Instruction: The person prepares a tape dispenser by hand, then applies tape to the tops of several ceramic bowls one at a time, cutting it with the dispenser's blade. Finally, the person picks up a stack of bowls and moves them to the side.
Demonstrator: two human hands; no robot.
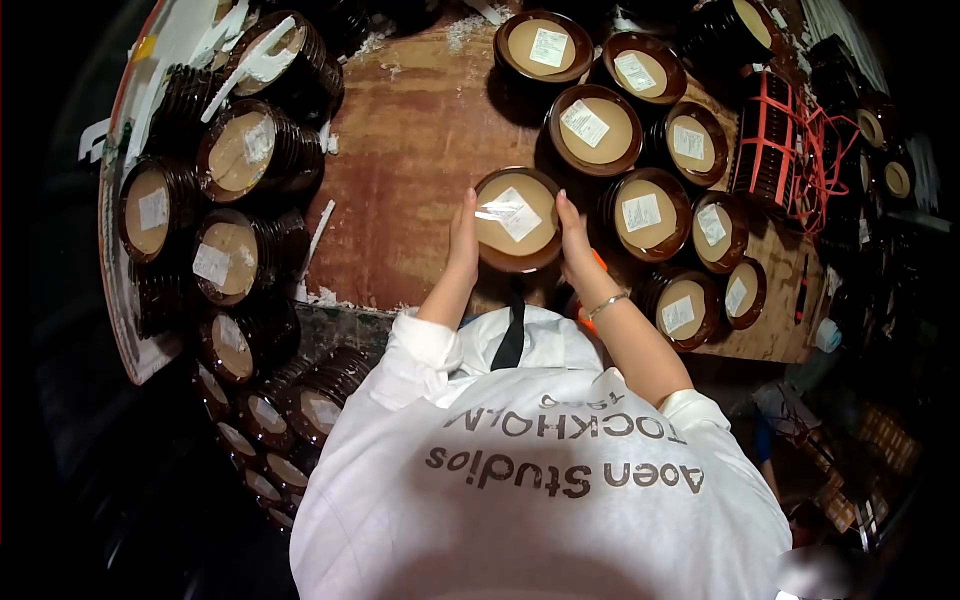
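Note:
Between my two hands is a brown glazed dish with a pale tan round face and a white paper label stuck on it. My left hand presses its left rim with the fingers pointing away from me. At the opposite rim, my right hand grips in the same way, a bracelet on its wrist. The label has a bright shine across it. Whether more dishes are stacked under this one is hidden. Just right of my right hand stands a labelled stack of similar dishes.
Several labelled dish stacks crowd the wooden table at the right. More stacks stand at the left among white scraps. Red strapping binds a bundle at the far right. Further dishes sit lower left.

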